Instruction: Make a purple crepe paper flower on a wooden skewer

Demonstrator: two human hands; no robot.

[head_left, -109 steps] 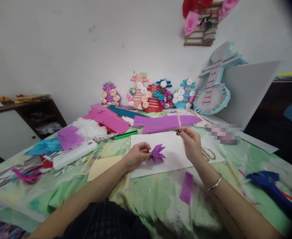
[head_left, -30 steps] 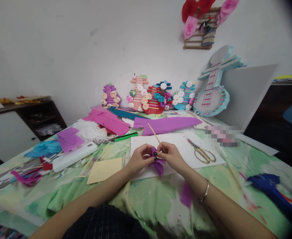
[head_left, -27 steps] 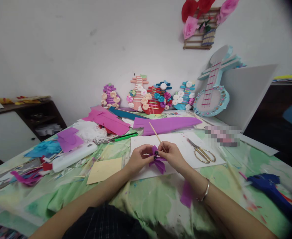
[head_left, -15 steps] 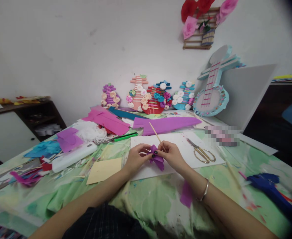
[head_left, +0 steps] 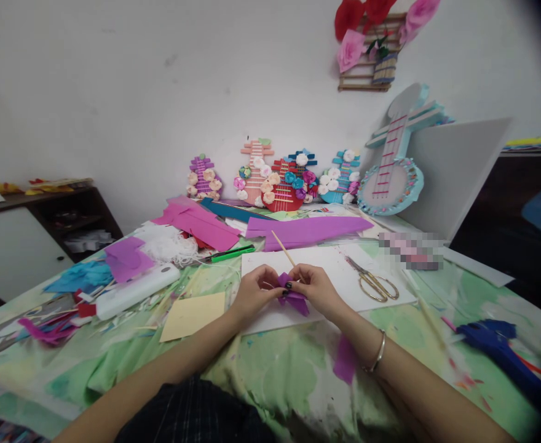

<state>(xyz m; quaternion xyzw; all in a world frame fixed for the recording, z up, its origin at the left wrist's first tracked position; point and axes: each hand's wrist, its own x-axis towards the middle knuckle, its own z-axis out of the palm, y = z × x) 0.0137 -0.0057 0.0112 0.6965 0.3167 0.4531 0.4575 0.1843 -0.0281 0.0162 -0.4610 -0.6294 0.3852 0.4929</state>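
Between my two hands is a piece of purple crepe paper [head_left: 298, 303], folded and pointed at its lower end. My left hand [head_left: 257, 289] pinches its left side with thumb and fingers. My right hand [head_left: 315, 288] grips the paper from the right, its thumb meeting the left thumb, and a thin wooden stick [head_left: 283, 248] slants up out of that hand. The stick's lower end is hidden by the fingers. Both hands are over a white board [head_left: 270, 320]. On the board, right of my right hand, lie gold-handled scissors [head_left: 375, 284].
A yellow paper square [head_left: 192, 315] lies left of the board, and a blue glue gun [head_left: 496, 351] lies at the right. Behind the board stretches a long purple crepe strip [head_left: 316, 231]. Several flower-decorated paper instruments, including a red one [head_left: 283, 194], stand against the wall.
The stick has tilted further left and its tip sits slightly lower. The purple paper has turned a little, its lower point shifting right, while my fingers have moved closer together.
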